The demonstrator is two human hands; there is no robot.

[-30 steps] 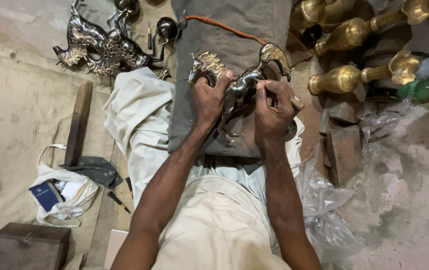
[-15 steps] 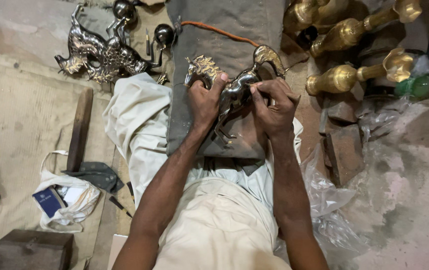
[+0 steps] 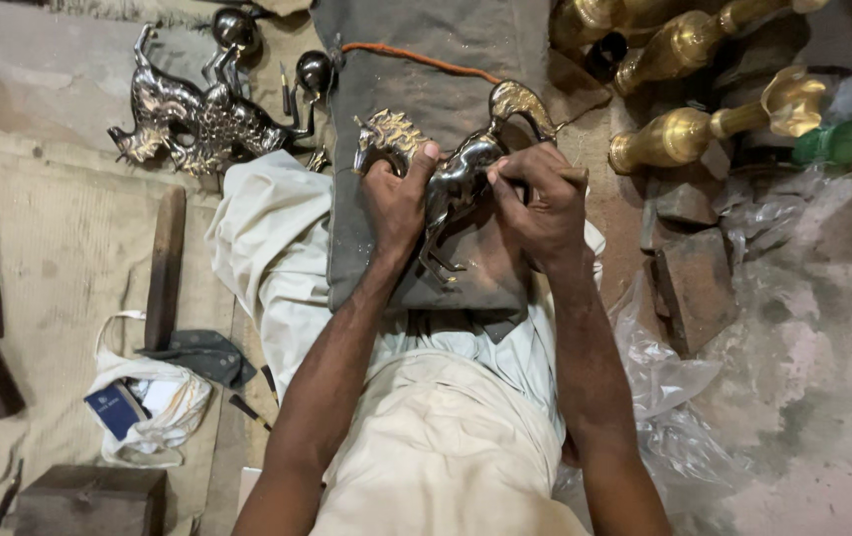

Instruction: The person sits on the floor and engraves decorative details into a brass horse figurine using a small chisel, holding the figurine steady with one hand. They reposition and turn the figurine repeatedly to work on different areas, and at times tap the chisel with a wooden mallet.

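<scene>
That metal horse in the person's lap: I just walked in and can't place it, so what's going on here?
A seated person grips a shiny metal horse figurine on a grey cloth over their lap. The left hand clamps it near the golden mane; the right hand presses a small tool against its back. A finished-looking metal figurine lies on the floor to the left, brass vases to the right.

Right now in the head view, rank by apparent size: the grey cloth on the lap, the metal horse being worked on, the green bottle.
1. Grey cloth, clearly largest.
2. Metal horse, held by the left hand and right hand.
3. Green bottle, smallest, though partly cut off at the edge.
</scene>
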